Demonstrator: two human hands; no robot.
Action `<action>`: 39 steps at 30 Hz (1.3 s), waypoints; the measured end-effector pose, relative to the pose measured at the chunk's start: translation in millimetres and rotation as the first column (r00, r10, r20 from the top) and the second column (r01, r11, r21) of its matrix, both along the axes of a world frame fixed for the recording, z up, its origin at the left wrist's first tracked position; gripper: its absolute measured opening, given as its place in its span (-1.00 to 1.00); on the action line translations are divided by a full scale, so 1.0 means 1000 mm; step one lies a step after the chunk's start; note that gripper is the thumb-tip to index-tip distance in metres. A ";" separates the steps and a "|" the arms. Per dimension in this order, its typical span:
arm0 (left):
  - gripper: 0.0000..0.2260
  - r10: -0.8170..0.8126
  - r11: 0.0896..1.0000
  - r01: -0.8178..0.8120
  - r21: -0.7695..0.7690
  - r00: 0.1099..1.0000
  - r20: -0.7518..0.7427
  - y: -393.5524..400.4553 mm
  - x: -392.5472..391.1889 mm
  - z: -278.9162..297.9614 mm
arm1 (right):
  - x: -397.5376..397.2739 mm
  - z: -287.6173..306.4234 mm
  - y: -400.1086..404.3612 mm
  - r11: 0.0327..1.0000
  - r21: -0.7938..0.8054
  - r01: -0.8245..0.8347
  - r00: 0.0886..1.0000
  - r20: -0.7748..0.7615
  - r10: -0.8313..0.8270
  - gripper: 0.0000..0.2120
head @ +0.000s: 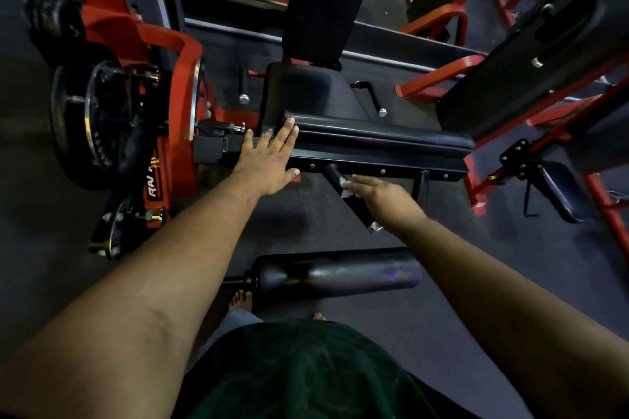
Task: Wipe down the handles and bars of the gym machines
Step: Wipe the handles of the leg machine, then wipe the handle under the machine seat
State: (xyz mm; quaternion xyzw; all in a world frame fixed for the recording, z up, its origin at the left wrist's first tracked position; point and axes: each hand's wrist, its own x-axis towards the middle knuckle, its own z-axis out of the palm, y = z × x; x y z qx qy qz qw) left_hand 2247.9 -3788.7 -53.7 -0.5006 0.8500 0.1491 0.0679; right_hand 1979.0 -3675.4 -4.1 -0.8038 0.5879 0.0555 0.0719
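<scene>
Head view, looking down over a black-and-red gym machine (143,85). Left hand (269,163) at 11 o'clock of centre, fingers straight and spread wide, resting flat on the near end of the black pad (377,138). Right hand (381,194) just right of centre, pinching a white cloth (345,188) against the black handle (350,197) jutting out below the pad. Foam roller (340,274) at 6 o'clock, near bare toes.
</scene>
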 end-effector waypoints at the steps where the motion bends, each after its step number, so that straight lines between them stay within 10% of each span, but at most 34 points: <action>1: -0.21 0.002 1.000 -0.002 -0.004 1.000 -0.001 0.002 0.000 0.001 | 0.005 -0.007 0.003 0.998 0.037 0.054 0.998 0.034 -0.055 -0.41; 13: -0.23 0.090 0.996 -0.090 0.014 0.995 0.030 0.054 -0.074 0.033 | -0.056 -0.016 0.094 0.980 -0.155 0.123 0.953 0.296 -0.073 -0.74; 19: -0.30 -0.018 1.000 0.018 0.004 1.000 0.004 0.112 -0.187 0.054 | -0.138 -0.004 0.140 0.813 0.010 0.582 0.591 0.682 -0.431 -0.71; 28: -0.34 -0.273 0.962 0.274 -0.018 0.961 0.031 0.180 -0.342 0.054 | -0.271 -0.002 0.195 0.617 0.295 0.730 0.233 0.740 -0.630 -0.76; 39: -0.32 -0.413 0.909 0.410 0.079 0.910 0.027 0.153 -0.504 0.003 | -0.417 -0.026 0.164 0.595 0.238 0.768 0.365 0.600 -0.711 -0.75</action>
